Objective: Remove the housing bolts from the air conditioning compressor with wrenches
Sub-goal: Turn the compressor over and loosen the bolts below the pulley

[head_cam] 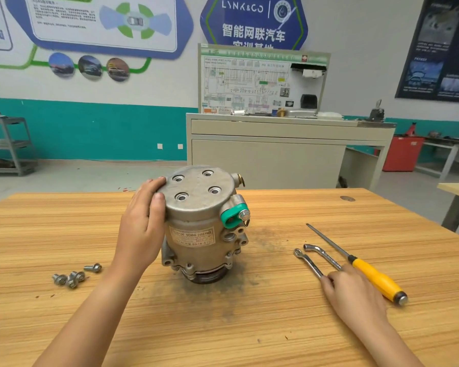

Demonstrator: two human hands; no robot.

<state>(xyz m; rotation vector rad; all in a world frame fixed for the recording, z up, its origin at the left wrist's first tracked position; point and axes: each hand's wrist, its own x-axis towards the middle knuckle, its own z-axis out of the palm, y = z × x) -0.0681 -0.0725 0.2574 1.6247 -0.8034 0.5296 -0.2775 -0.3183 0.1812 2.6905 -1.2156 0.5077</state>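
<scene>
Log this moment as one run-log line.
left hand: grips compressor | right hand: on wrenches | bolts: loose on table, left of compressor | top bolt holes: empty | screwdriver: beside wrenches

Dull silver-grey compressor (196, 223) here, topped off by a bright green cap (232, 217). Streaky tan wood grain runs across the table (64, 221), smudged dark grey, and the screwdriver (361, 266) shows a yellow-and-black handle.

An air conditioning compressor (202, 223) stands mid wooden table (51, 229). Four bolts (72, 276) lie at its 8 o'clock; two wrenches (308, 262) and a yellow-handled screwdriver (371, 274) at 4 o'clock.
</scene>
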